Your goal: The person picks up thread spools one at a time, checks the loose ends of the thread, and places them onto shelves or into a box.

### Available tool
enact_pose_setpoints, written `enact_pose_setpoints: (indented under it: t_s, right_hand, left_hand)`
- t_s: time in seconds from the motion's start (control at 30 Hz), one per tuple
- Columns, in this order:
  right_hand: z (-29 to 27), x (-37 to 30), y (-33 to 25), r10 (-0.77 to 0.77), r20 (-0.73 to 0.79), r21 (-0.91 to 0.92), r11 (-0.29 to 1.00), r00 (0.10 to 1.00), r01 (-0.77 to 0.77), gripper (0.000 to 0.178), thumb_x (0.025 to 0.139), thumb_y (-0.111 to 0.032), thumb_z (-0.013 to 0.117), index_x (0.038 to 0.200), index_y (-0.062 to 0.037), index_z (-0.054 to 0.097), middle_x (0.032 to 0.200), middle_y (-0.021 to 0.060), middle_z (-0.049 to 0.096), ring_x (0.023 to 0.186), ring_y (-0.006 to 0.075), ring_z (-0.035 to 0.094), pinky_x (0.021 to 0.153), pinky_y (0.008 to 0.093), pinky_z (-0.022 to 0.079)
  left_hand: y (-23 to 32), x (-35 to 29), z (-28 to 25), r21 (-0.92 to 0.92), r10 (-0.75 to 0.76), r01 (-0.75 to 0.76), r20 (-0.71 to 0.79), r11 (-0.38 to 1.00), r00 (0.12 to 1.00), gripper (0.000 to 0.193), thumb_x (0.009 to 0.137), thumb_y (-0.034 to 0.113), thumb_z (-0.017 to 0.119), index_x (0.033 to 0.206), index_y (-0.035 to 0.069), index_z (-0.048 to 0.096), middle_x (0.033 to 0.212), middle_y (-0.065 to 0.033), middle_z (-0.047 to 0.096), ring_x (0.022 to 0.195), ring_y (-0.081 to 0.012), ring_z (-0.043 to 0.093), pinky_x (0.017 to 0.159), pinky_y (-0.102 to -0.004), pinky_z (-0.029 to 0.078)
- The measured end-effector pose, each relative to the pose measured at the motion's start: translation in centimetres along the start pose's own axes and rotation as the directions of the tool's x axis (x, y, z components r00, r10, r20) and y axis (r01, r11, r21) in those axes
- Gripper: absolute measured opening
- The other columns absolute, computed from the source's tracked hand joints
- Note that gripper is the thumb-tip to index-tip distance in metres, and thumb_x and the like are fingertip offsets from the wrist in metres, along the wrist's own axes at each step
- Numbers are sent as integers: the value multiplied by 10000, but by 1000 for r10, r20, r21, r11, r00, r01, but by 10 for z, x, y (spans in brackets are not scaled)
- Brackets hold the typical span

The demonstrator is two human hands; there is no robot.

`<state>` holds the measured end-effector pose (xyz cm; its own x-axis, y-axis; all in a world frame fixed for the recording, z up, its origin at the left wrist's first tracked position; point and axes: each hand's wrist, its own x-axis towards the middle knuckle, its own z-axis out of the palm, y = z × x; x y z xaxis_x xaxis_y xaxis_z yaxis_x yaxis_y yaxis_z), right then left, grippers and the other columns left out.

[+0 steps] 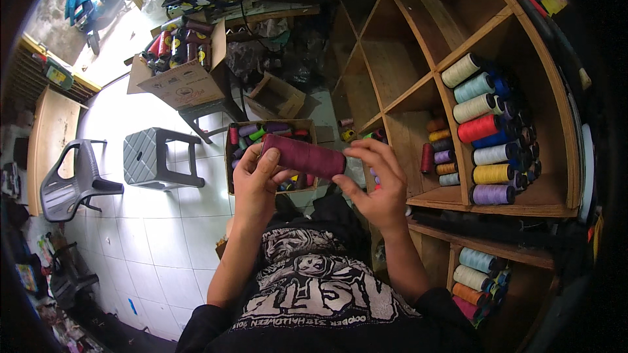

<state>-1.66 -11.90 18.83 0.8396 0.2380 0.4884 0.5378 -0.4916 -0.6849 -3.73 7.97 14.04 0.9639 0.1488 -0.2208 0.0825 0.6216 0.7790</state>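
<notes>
- We see a black shirt (pixel 278 335), its sleeves ending in plain black cloth at the left sleeve (pixel 199 328) and the right sleeve (pixel 446 317).
- Across its front we note a pale print (pixel 311 287): large jagged lettering, a small figure above it, finer lettering along one edge.
- Beyond the sleeves we find the left forearm (pixel 230 265), right forearm (pixel 405 255), left hand (pixel 254 183) and right hand (pixel 383 193) bare.
</notes>
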Motion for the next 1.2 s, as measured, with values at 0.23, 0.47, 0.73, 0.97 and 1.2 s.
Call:
enact_pose_setpoints:
  t_s: [0.23, 0.47, 0.73, 0.97, 1.2]
  right_hand:
    - [14, -2, 8, -32, -44, -37, 999, 999, 30, 138, 759, -59, 734, 875, -25, 668, 894, 75, 636, 877, 241, 602, 752, 337, 478]
    - [1, -7, 23, 530, -94, 275, 828, 843, -489, 133, 891, -125, 634, 846, 1, 632, 847, 94, 634, 823, 233, 614, 717, 320, 465]
    - [13, -1, -3, -46, -19, -144, 989, 999, 43, 277, 713, -131, 777, 966, -88, 673, 1101, 70, 587, 1046, 265, 534, 839, 371, 450]
    - [34, -6, 15, -188, -61, -235, 957, 980, 169, 188, 735, -102, 749, 904, -74, 671, 1048, 65, 603, 1011, 259, 544, 902, 377, 401]
    - [29, -1, -2, -23, 14, -47, 999, 1000, 24, 77, 751, -22, 672, 810, -25, 623, 1026, 111, 602, 994, 275, 559, 836, 378, 452]
  left_hand:
    - [4, 0, 5, -42, -23, 22, -28, 999, 999, 306, 911, 177, 614, 1087, -55, 521, 1013, -135, 619, 895, -214, 662, 786, -347, 584]
    - [3, -1, 3, -76, -37, 33, -43, 997, 998, 317, 904, 211, 631, 1060, -39, 513, 1028, -145, 612, 908, -216, 656, 803, -365, 583]
    - [-5, 0, 3, -65, -57, 56, -18, 996, 998, 309, 924, 219, 595, 1113, -8, 503, 1078, -125, 611, 947, -213, 650, 814, -361, 580]
    - [-8, 0, 7, -113, -80, 77, -22, 991, 997, 256, 907, 182, 629, 1044, -2, 516, 1026, -102, 605, 942, -180, 630, 828, -361, 573]
    - [-13, -5, 7, -51, 13, -20, -119, 998, 993, 262, 919, 168, 595, 1084, -5, 487, 1110, -147, 585, 1023, -245, 619, 859, -382, 557]
